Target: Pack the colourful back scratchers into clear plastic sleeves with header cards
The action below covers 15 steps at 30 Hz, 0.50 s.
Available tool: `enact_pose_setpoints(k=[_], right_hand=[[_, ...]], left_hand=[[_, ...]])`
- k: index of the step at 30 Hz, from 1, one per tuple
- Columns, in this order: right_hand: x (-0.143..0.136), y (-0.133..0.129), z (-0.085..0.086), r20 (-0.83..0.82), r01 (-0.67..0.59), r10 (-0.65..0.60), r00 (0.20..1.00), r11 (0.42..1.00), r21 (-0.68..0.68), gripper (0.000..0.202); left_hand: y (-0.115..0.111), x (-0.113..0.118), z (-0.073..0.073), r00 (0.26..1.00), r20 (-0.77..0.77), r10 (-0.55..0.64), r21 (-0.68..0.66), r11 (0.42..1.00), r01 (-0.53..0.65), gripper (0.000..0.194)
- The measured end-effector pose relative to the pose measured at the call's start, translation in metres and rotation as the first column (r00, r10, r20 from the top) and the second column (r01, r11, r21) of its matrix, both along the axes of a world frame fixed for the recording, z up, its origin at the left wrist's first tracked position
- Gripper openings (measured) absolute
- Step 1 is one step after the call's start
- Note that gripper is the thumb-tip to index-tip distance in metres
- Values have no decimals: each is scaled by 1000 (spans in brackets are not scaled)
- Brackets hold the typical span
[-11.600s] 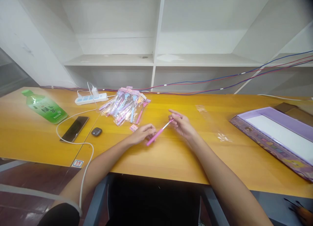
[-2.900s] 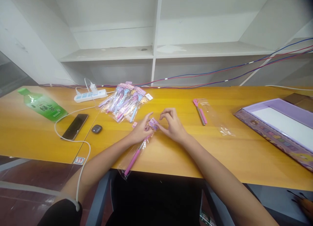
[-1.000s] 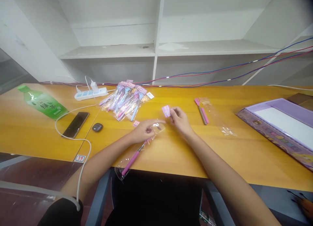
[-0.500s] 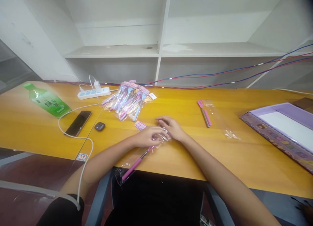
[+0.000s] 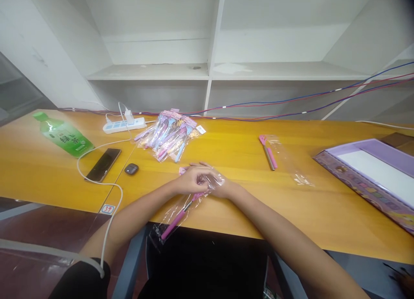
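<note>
Near the table's front edge, my left hand (image 5: 193, 180) is closed on the clear plastic bag (image 5: 168, 213), which hangs partly over the edge. Inside the bag lies a pink-handled stick (image 5: 174, 225) with a metal shaft and a small pink hand-shaped head. My right hand (image 5: 217, 183) is behind and against my left hand, beside the bag's upper end; most of its fingers are hidden. A pink card (image 5: 182, 171) shows just beyond my left hand.
Bagged sticks (image 5: 171, 133) lie in a pile behind. At left are a green bottle (image 5: 66, 135), phone (image 5: 104, 164), black case (image 5: 131, 169), power strip (image 5: 124, 126) and white cable. Another pink stick (image 5: 268, 153) and a purple box (image 5: 365, 178) are at right.
My right hand has moved left, its fingers now mostly behind my left hand. The pink card is more covered. The view has shifted slightly.
</note>
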State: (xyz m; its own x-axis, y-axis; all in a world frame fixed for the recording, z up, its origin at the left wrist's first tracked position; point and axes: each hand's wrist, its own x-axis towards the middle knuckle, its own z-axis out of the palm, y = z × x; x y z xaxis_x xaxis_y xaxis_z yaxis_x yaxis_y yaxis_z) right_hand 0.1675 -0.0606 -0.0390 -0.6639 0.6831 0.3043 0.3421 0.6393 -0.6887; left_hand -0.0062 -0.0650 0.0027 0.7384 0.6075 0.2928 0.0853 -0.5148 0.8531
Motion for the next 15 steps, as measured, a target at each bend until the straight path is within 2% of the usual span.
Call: enact_pose_setpoints(k=[2,4,6,8,9,11,12,13,15], right_hand=[[5,2,8,-73,15,-16,997,1000,-8,28],[12,4,15,-215,118,-126,968,992,-49,29],[20,4,21,-342,196,-257,904,959,-202,41],[25,0,25,-355,123,-290,889,897,-424,54],[26,-3,27,-326,50,-250,912,855,-516,57],[25,-9,29,-251,-68,-115,961,781,-621,54],[24,-11,30,-226,-90,-74,971,766,-636,50],[23,-12,31,-219,-86,-74,973,762,-642,47],[22,-11,32,-261,-19,-195,946,767,-641,45]], left_hand=[[3,-1,0,995,75,67,-29,997,-65,42],[9,-3,-1,965,155,211,-62,977,-203,37],[15,-6,0,901,183,393,-95,919,-382,36],[20,-10,1,833,179,524,-113,852,-511,43],[21,-11,1,812,181,555,-121,832,-542,48],[23,-11,1,798,209,566,-146,825,-547,57],[23,-11,1,802,232,551,-162,834,-527,61],[23,-10,1,811,253,528,-179,849,-497,65],[22,-8,0,838,280,469,-212,881,-422,69]])
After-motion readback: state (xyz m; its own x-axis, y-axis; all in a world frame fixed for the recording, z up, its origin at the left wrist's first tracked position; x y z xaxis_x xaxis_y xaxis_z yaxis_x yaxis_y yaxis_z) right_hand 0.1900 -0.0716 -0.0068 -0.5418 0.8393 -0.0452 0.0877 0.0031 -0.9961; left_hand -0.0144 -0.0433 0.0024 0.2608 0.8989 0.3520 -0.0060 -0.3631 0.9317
